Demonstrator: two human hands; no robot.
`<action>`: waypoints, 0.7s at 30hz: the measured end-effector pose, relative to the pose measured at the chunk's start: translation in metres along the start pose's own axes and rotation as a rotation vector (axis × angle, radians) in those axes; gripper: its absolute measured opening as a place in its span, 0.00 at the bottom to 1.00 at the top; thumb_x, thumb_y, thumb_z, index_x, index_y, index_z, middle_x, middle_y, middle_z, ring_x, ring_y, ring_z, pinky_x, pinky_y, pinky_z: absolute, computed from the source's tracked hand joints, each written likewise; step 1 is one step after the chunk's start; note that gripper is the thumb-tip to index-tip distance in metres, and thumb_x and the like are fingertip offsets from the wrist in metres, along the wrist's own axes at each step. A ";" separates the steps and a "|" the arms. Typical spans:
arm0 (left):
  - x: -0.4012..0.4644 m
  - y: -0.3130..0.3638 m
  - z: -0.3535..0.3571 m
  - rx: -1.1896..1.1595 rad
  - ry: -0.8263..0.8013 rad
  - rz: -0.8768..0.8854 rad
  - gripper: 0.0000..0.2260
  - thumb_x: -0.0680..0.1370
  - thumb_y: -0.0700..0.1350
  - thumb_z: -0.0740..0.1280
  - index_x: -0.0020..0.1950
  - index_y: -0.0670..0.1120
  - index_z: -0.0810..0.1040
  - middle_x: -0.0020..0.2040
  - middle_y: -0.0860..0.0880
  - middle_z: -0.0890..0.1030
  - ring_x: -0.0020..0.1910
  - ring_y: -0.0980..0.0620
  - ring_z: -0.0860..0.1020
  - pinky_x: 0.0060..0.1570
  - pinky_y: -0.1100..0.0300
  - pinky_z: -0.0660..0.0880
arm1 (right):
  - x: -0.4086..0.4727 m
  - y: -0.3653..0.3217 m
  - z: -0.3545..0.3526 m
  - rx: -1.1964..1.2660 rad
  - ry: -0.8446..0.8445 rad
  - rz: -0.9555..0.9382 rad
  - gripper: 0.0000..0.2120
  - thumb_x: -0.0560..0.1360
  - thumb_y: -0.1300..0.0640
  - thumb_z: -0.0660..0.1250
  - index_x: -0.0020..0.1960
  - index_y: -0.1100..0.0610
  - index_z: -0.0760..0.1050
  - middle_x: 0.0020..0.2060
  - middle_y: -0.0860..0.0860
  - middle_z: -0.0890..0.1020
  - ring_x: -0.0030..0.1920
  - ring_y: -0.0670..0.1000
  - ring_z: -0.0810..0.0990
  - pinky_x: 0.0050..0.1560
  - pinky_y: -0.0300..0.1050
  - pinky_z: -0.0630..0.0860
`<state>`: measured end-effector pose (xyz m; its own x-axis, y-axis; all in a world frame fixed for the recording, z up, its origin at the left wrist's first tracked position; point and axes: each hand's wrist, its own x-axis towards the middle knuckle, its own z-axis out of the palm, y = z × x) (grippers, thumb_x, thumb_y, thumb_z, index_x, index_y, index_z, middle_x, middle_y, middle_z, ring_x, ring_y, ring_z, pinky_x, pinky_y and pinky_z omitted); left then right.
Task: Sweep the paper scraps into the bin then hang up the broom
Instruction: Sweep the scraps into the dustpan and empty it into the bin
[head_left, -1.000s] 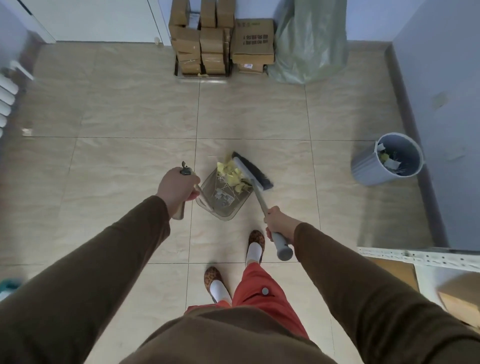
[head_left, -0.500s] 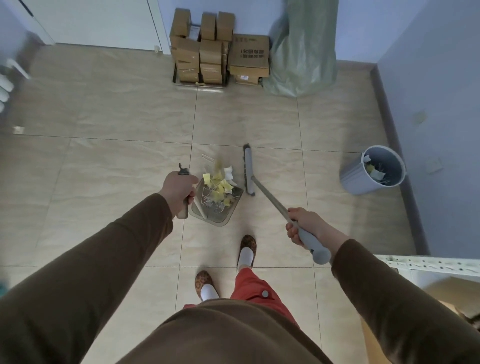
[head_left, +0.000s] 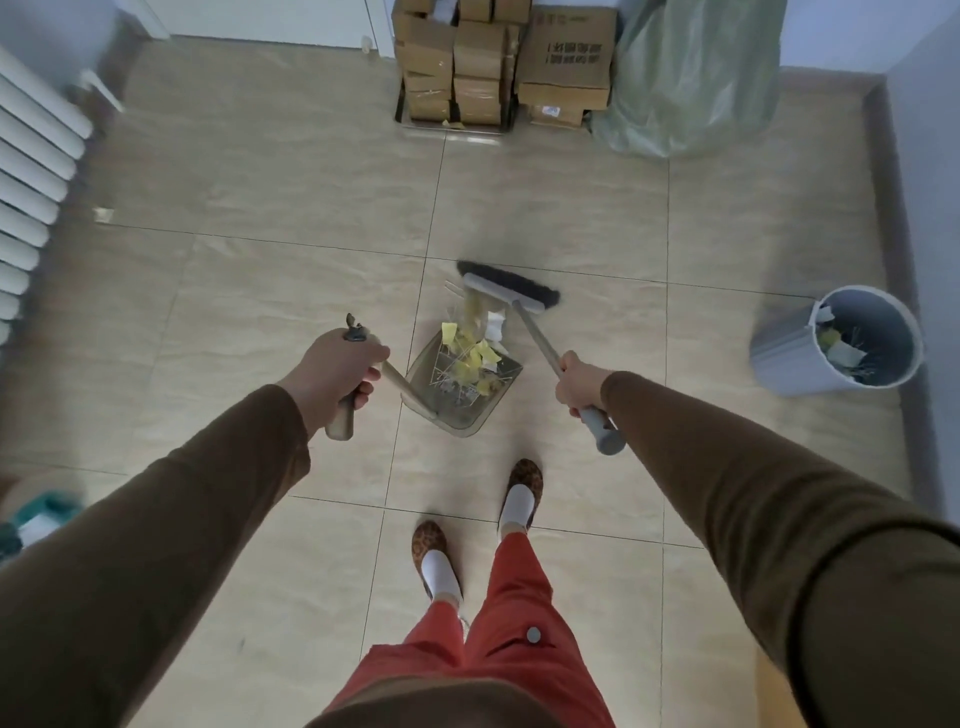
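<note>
A clear dustpan (head_left: 470, 410) rests on the tiled floor just ahead of my feet, holding yellow and white paper scraps (head_left: 470, 356). My left hand (head_left: 335, 371) grips the dustpan's upright handle. My right hand (head_left: 579, 387) grips the grey broom handle; the broom head (head_left: 506, 287) with dark bristles lies across the dustpan's far mouth, touching a few scraps there. A grey round bin (head_left: 841, 340) with paper in it stands to the right by the wall.
Stacked cardboard boxes (head_left: 498, 62) and a green sack (head_left: 691, 78) line the far wall. A white radiator (head_left: 31, 176) runs along the left. One paper scrap (head_left: 103, 214) lies on the floor near it. My feet (head_left: 478, 525) stand behind the dustpan.
The broom head swung from beside the dustpan, turned lengthwise, to lying crosswise at its far mouth. My right hand moved left, closer to the dustpan. The left hand kept its grip.
</note>
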<state>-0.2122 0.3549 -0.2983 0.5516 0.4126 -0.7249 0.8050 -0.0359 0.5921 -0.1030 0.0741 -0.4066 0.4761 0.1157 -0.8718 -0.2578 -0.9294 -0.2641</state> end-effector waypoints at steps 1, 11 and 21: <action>0.000 0.003 -0.001 0.006 -0.002 -0.005 0.04 0.79 0.40 0.66 0.51 0.41 0.73 0.40 0.42 0.74 0.27 0.50 0.67 0.20 0.65 0.66 | -0.009 0.009 0.005 -0.031 -0.023 -0.004 0.22 0.78 0.63 0.55 0.69 0.51 0.58 0.46 0.60 0.75 0.35 0.54 0.75 0.31 0.45 0.76; -0.005 0.010 -0.009 -0.004 -0.144 -0.077 0.11 0.78 0.49 0.68 0.49 0.41 0.72 0.35 0.43 0.73 0.23 0.51 0.67 0.24 0.64 0.67 | -0.157 0.091 -0.018 -0.027 -0.103 0.029 0.21 0.75 0.65 0.60 0.64 0.47 0.65 0.27 0.53 0.74 0.21 0.47 0.69 0.22 0.38 0.68; -0.002 0.001 -0.009 -0.038 -0.182 -0.087 0.13 0.77 0.52 0.70 0.50 0.43 0.73 0.41 0.41 0.77 0.20 0.53 0.68 0.26 0.63 0.69 | -0.115 0.057 0.031 -0.004 -0.021 -0.012 0.19 0.78 0.66 0.57 0.67 0.55 0.62 0.44 0.58 0.73 0.32 0.51 0.73 0.20 0.35 0.69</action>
<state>-0.2146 0.3627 -0.2935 0.5137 0.2412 -0.8234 0.8443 0.0283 0.5351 -0.1987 0.0192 -0.3340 0.4616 0.1341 -0.8769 -0.2487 -0.9293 -0.2731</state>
